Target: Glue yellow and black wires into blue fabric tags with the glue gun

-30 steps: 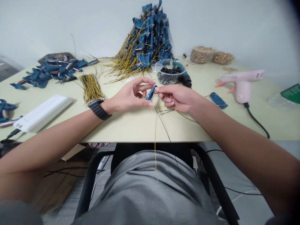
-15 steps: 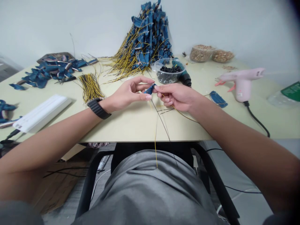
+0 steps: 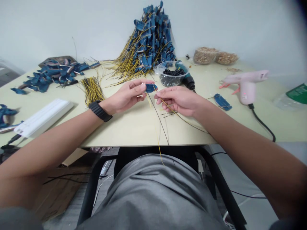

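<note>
Between the thumb and fingers of my left hand [image 3: 130,95] is a small blue piece [image 3: 150,88], held above the table's middle. Close on its right, my right hand [image 3: 176,99] pinches a yellow cord [image 3: 168,106] that meets the blue piece's right end and trails back under my wrist. A thin black cord [image 3: 158,115] hangs from the piece towards the table edge. A loose yellow strand [image 3: 160,151] droops over the edge onto my lap. Several short black strands [image 3: 169,114] lie beneath my right hand.
Behind my hands stand a heap of corded blue pieces [image 3: 153,38] and a clear tub of black bits [image 3: 172,78]. Yellow cords [image 3: 92,89] lie bundled at left, near a white box [image 3: 44,117]. At right are a pink glue gun [image 3: 248,84] and another blue piece [image 3: 222,101].
My left hand has turned the blue piece so its broad side faces up, moving it slightly left. The right hand has drawn back a little, and more yellow cord shows.
</note>
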`<state>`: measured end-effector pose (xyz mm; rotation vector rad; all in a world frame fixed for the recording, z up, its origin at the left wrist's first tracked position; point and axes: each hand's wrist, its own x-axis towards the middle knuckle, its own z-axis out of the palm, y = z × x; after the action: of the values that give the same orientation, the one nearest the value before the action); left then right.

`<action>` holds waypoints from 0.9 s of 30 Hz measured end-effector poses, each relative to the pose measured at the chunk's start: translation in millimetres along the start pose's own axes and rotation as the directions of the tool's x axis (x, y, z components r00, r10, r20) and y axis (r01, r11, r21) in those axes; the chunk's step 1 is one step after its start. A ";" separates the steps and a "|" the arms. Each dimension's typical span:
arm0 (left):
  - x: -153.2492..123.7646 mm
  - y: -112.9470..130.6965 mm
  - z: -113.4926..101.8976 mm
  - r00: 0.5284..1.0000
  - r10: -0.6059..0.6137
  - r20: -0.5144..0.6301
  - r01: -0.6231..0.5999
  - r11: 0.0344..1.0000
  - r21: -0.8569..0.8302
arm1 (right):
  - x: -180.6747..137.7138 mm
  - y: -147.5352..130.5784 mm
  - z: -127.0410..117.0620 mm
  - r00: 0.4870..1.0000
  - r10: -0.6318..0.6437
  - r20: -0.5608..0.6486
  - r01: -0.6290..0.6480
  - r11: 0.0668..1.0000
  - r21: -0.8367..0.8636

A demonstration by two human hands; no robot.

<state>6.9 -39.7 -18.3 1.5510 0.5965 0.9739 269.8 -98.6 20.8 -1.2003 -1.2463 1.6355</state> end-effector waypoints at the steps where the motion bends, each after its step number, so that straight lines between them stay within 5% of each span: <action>1: -0.3 0.6 0.4 1.000 -0.006 -0.003 0.006 1.000 -0.009 | 0.1 0.3 0.2 1.000 0.004 -0.001 -0.004 1.000 0.003; 12: 0.3 0.6 -3.7 0.999 -0.026 0.031 0.027 1.000 -0.015 | 0.5 2.2 -1.3 0.999 -0.013 0.037 0.014 0.999 -0.036; 17: 0.4 1.1 -2.9 1.000 0.007 0.013 -0.008 1.000 0.027 | 0.4 6.2 -0.1 0.984 -0.171 -0.050 0.158 0.967 -0.199; 22: 2.0 -5.6 -1.1 0.998 0.029 0.048 -0.031 0.999 0.044 | -1.6 15.2 3.5 0.850 -0.512 -0.126 0.401 0.783 -0.475; 27: 1.3 -3.1 9.5 0.996 0.054 0.071 -0.059 0.996 0.071 | 0.1 21.5 1.9 0.767 -0.640 -0.053 0.467 0.612 -0.638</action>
<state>16.0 -43.2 -21.0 1.6673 0.5467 0.9461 267.5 -104.5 0.2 -1.1560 -1.7889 0.5784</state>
